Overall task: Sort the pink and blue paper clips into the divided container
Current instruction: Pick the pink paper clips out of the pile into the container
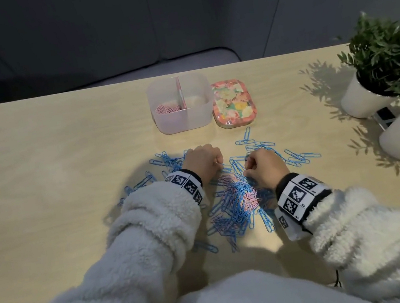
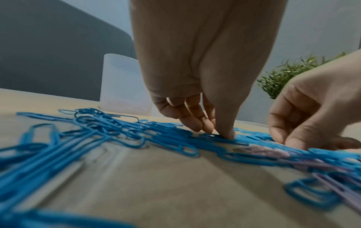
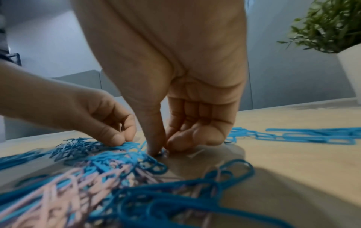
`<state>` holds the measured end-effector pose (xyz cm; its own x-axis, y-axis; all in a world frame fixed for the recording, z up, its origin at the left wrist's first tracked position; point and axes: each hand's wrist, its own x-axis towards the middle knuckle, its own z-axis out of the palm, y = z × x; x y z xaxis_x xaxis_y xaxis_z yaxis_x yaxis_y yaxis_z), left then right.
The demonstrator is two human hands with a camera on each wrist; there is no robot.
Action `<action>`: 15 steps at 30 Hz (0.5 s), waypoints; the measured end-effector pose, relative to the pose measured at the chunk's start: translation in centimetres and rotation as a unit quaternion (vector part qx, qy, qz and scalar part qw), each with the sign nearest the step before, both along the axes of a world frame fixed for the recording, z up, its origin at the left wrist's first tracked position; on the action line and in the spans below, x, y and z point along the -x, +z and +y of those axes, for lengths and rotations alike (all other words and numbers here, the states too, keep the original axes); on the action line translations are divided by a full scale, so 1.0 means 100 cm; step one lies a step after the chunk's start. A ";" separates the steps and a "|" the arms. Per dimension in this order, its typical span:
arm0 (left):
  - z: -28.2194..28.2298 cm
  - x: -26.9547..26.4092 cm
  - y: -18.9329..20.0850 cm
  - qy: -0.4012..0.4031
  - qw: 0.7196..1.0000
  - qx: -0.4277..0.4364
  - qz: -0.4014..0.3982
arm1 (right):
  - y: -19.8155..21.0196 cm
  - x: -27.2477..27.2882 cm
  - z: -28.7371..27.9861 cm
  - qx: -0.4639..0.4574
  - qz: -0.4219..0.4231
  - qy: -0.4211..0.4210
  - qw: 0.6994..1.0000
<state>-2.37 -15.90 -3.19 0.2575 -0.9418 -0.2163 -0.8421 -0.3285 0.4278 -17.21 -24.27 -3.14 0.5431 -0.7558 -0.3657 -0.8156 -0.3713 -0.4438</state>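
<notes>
both hands down in the clip pile — left hand (image 1: 203,162) has thumb and curled fingers pressed onto blue clips (image 1: 238,206), can't tell if it actually holds one; right hand (image 1: 265,166) likewise, thumb tip meeting fingertips at the pile, grip unclear. pink clips (image 1: 251,197) mixed in near the right wrist. divided container (image 1: 183,122) at 12 o'clock, pink clips in its left compartment; floral lid (image 1: 231,103) beside it at 3 o'clock.

The fingers (image 1: 217,160) of both hands curl under in the head view; what they pinch among the blurred paper clips (image 3: 136,192) is unclear.
</notes>
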 end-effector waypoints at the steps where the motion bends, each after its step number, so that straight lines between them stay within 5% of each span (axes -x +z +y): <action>1: -0.001 -0.003 0.000 0.015 1.000 0.000 0.005 | -0.001 0.000 0.000 -0.008 0.000 -0.002 1.000; 7: 0.005 -0.016 0.000 0.044 0.998 0.052 0.009 | -0.002 0.007 -0.008 -0.022 -0.010 -0.002 1.000; 15: 0.016 0.007 -0.008 -0.040 0.999 0.017 0.002 | 0.008 -0.001 -0.005 -0.085 -0.163 0.009 0.983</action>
<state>-3.07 -14.25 -3.97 0.1804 -0.9659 -0.1857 -0.8632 -0.2460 0.4409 -17.10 -24.78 -2.37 0.6655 -0.6874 -0.2909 -0.6137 -0.2821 -0.7374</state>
